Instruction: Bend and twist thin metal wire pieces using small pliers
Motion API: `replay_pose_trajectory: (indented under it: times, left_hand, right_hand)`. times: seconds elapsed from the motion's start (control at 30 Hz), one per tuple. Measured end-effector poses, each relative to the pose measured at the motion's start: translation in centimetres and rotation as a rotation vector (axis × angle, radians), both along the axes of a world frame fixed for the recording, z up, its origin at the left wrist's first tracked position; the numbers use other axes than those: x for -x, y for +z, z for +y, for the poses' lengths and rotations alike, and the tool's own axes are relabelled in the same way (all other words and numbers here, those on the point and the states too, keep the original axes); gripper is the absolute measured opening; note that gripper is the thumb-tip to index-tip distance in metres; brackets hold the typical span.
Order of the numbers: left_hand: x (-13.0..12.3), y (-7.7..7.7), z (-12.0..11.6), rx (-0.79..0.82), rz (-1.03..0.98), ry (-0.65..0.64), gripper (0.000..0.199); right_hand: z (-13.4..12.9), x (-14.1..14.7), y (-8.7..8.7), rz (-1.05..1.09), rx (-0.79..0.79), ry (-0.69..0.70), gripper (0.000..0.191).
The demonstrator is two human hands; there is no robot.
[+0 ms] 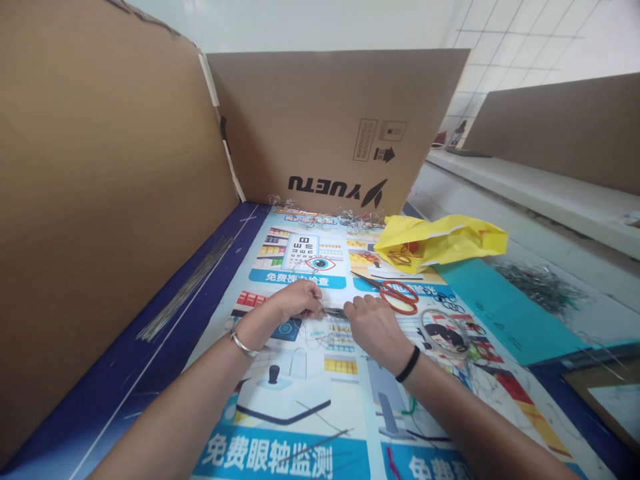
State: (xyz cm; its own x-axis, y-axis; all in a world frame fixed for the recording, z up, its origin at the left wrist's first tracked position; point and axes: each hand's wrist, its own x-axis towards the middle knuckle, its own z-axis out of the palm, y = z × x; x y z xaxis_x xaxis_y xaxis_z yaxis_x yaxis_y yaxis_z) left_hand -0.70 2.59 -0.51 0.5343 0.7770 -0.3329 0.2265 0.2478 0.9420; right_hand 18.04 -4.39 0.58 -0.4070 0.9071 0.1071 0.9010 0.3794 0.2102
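My left hand [303, 300], with a silver bangle [243, 343] at its wrist, is closed in a pinch near the middle of the printed sheet. My right hand [376, 328], a black band [409, 364] round its wrist, is closed a little to the right. Between the two hands runs a dark, thin metal piece [335, 312]; whether it is a tool's tip or bundled wire I cannot tell. Fine loops of wire [320, 333] hang below my left fingers. Orange-handled scissors [399, 297] lie just beyond my right hand.
Cardboard panels [320, 120] wall off the back and left. Bundled straight wires [185, 290] lie at left, with wire scraps [360, 220] along the back panel. To the right are a yellow bag [445, 243], a wire coil [445, 331] and a tangled wire heap [540, 290].
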Motion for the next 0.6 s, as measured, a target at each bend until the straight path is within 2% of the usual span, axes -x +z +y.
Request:
replay_pose_trajectory:
  times: [0.13,0.4,0.6]
  left_hand:
    - [-0.1,0.1,-0.2,-0.009,-0.031,0.029,0.022]
    - [-0.8,1.8,-1.1,-0.002,0.027,0.1,0.021]
    - [-1.0,1.5,-1.1,-0.019,0.028,0.115,0.021]
  right_hand:
    - [-0.1,0.1,-0.2,0.02,-0.004,-0.034,0.015]
    - [-0.1,0.1,-0.5,0.057,-0.031,-0.042,0.016]
    - [-0.3,0.3,-0.3,0.036,-0.019,-0.085,0.016]
